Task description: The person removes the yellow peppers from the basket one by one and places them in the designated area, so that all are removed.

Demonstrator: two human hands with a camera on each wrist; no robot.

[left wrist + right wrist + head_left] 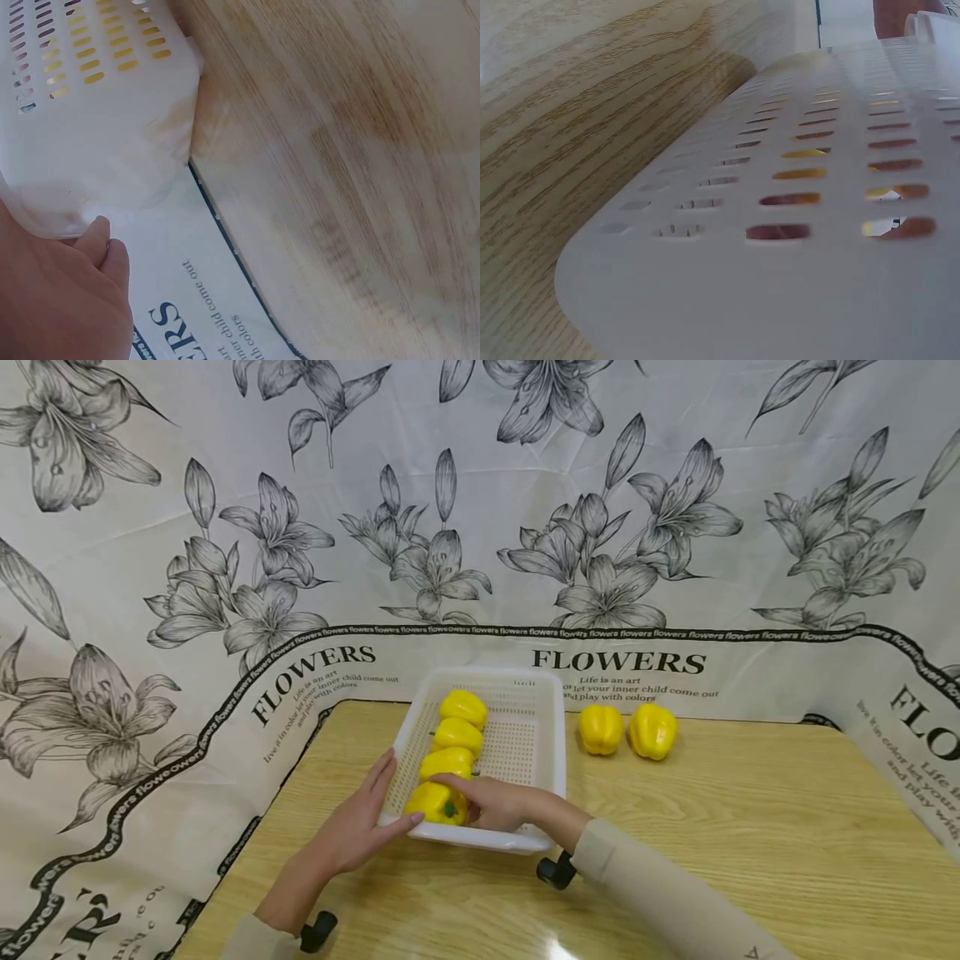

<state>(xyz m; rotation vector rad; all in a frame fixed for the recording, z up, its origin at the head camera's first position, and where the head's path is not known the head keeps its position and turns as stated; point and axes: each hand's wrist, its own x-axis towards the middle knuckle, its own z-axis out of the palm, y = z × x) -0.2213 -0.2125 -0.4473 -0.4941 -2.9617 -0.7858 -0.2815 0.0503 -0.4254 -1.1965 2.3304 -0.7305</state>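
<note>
A white perforated plastic basket holds yellow bell peppers in a row along its left side. My left hand grips the near left corner of the basket, thumb over the rim and fingers along the outer side. In the left wrist view, fingertips of that hand curl at the basket's rim. Inside the basket, my right hand grips the nearest bell pepper, its green stem facing me. Just beyond it lies another bell pepper. The right wrist view has the basket's slotted wall in front, hiding most of the hand.
Two more yellow peppers, one beside the other, stand on the wooden table right of the basket. A flower-printed cloth hangs behind and at both sides. Black wrist mounts sit below the forearms.
</note>
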